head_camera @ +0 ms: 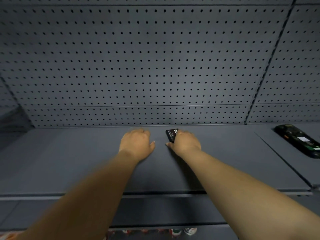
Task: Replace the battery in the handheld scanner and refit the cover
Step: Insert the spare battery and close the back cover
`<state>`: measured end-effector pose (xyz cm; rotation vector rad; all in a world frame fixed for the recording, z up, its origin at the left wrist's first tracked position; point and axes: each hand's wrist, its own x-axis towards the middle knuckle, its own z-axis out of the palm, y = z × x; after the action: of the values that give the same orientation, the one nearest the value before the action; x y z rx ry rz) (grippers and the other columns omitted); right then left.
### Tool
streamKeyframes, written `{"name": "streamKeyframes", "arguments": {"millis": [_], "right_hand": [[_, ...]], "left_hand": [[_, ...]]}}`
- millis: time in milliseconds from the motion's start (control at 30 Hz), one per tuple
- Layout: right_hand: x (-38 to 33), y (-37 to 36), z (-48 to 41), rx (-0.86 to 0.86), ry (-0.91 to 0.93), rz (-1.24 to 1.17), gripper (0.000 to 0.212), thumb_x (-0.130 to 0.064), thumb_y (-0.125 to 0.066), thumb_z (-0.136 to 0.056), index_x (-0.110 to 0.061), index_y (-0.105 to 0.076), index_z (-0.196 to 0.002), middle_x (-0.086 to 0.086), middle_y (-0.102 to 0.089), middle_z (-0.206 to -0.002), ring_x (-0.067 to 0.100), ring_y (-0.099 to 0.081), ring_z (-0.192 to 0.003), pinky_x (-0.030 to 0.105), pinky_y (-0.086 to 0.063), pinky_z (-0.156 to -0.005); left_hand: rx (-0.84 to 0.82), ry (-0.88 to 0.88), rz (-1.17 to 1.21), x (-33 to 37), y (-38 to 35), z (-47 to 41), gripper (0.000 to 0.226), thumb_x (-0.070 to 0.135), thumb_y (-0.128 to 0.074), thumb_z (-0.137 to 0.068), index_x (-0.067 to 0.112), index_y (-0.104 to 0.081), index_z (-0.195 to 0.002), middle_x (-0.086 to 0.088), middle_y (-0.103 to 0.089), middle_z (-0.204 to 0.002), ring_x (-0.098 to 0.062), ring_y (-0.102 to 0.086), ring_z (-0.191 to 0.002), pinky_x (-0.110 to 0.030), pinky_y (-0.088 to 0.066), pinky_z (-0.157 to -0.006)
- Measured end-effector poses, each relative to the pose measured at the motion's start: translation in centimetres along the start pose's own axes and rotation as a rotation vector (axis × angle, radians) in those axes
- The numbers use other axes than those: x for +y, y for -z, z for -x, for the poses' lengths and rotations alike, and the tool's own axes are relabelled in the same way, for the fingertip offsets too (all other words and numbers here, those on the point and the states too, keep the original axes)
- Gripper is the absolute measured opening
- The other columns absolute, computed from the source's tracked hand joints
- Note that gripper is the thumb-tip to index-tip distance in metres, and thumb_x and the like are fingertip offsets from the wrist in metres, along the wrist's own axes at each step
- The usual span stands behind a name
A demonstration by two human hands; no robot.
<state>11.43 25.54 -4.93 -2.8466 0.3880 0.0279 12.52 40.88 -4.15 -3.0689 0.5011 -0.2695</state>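
Head view: both arms stretched out over the grey shelf (pixel 69 161), right up against the pegboard (pixel 138 58). Right hand (pixel 186 142) pinching a small black battery (pixel 171 135) by its long edges, label end poking up, near the back of the shelf. Left hand (pixel 136 143) just beside, curled loosely, nothing visibly in it. Scanner (pixel 299 140) lying face-down well off to the right on the neighbouring shelf panel, back apparently open; cover not made out. Battery probably light, rigid, smooth-sided, so an edge pinch suits, clear of the contacts. Scanner likely heavier, best gripped round the body.
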Motion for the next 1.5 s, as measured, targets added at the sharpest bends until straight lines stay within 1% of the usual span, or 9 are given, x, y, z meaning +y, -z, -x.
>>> {"name": "streamKeyframes", "arguments": {"millis": [167, 333, 500, 733, 900, 1100, 1267, 1367, 1500], "right_hand": [[0.0, -0.2, -0.2, 0.046, -0.025, -0.030, 0.052, -0.043, -0.059, -0.087, -0.006, -0.052, -0.123, 0.014, -0.061, -0.121, 0.031, -0.056, -0.114, 0.037, -0.050, -0.085], [0.0, 0.4, 0.0, 0.073, -0.025, -0.118, 0.041, -0.035, -0.062, -0.087, -0.004, -0.058, -0.114, 0.015, -0.064, -0.117, 0.032, -0.062, -0.108, 0.034, -0.050, -0.080], [0.5, 1.6, 0.5, 0.134, -0.037, -0.191, 0.039, -0.033, -0.063, -0.087, -0.002, -0.059, -0.110, 0.017, -0.065, -0.116, 0.035, -0.062, -0.107, 0.035, -0.051, -0.081], [2.9, 4.0, 1.3, 0.246, -0.055, -0.288, 0.042, -0.038, -0.065, -0.085, -0.004, -0.060, -0.108, 0.017, -0.068, -0.110, 0.036, -0.063, -0.103, 0.036, -0.052, -0.079], [6.3, 5.5, 1.7, 0.296, -0.063, -0.297, 0.042, -0.040, -0.064, -0.085, -0.004, -0.058, -0.106, 0.017, -0.068, -0.109, 0.036, -0.063, -0.103, 0.035, -0.050, -0.076], [12.0, 7.0, 2.0, 0.315, -0.056, -0.297, 0.043, -0.040, -0.065, -0.084, -0.004, -0.058, -0.106, 0.016, -0.068, -0.107, 0.034, -0.064, -0.101, 0.033, -0.048, -0.071], [17.2, 9.0, 2.3, 0.314, -0.027, -0.290, 0.043, -0.041, -0.065, -0.084, -0.004, -0.058, -0.107, 0.015, -0.068, -0.108, 0.033, -0.063, -0.101, 0.030, -0.044, -0.069], [20.2, 10.3, 2.7, 0.316, 0.001, -0.272, 0.044, -0.041, -0.065, -0.084, -0.004, -0.058, -0.107, 0.016, -0.068, -0.109, 0.034, -0.063, -0.103, 0.033, -0.046, -0.073], [24.1, 11.7, 3.3, 0.321, 0.049, -0.292, 0.043, -0.041, -0.065, -0.084, -0.005, -0.058, -0.107, 0.015, -0.068, -0.108, 0.034, -0.063, -0.102, 0.032, -0.046, -0.071]], "left_hand": [[-0.011, 0.006, 0.011, -0.7, -0.5, 0.0, 0.044, 0.043, -0.042, -0.092, 0.012, -0.054, -0.121, -0.011, -0.060, -0.120, -0.028, -0.055, -0.112, -0.038, -0.045, -0.093], [-0.017, 0.009, 0.000, -0.9, -0.5, -0.1, 0.044, 0.043, -0.041, -0.093, 0.013, -0.053, -0.122, -0.010, -0.060, -0.121, -0.028, -0.054, -0.114, -0.038, -0.044, -0.093], [0.009, 0.002, 0.014, 0.0, 0.3, -0.6, 0.044, 0.042, -0.041, -0.093, 0.012, -0.054, -0.122, -0.011, -0.060, -0.123, -0.029, -0.054, -0.115, -0.038, -0.044, -0.093], [0.060, -0.041, 0.020, 3.1, 1.7, -1.7, 0.043, 0.041, -0.042, -0.092, 0.011, -0.055, -0.121, -0.010, -0.061, -0.121, -0.028, -0.054, -0.115, -0.038, -0.044, -0.094], [0.075, -0.093, 0.001, 6.7, 2.3, -2.6, 0.044, 0.042, -0.041, -0.093, 0.012, -0.054, -0.123, -0.009, -0.061, -0.121, -0.028, -0.055, -0.114, -0.038, -0.043, -0.093], [0.074, -0.113, 0.001, 12.6, 2.6, -3.3, 0.044, 0.042, -0.043, -0.093, 0.012, -0.054, -0.122, -0.010, -0.061, -0.121, -0.028, -0.055, -0.114, -0.038, -0.043, -0.092], [0.069, -0.084, 0.011, 18.3, 3.3, -3.5, 0.046, 0.042, -0.042, -0.092, 0.012, -0.054, -0.125, -0.010, -0.060, -0.124, -0.027, -0.055, -0.117, -0.038, -0.043, -0.094], [0.075, -0.055, 0.022, 21.6, 3.8, -3.2, 0.046, 0.042, -0.042, -0.093, 0.011, -0.054, -0.124, -0.010, -0.061, -0.123, -0.028, -0.055, -0.115, -0.038, -0.044, -0.094], [0.084, -0.014, 0.040, 25.6, 4.2, -2.5, 0.045, 0.042, -0.042, -0.093, 0.011, -0.054, -0.124, -0.010, -0.060, -0.123, -0.028, -0.055, -0.115, -0.038, -0.043, -0.094]]}}
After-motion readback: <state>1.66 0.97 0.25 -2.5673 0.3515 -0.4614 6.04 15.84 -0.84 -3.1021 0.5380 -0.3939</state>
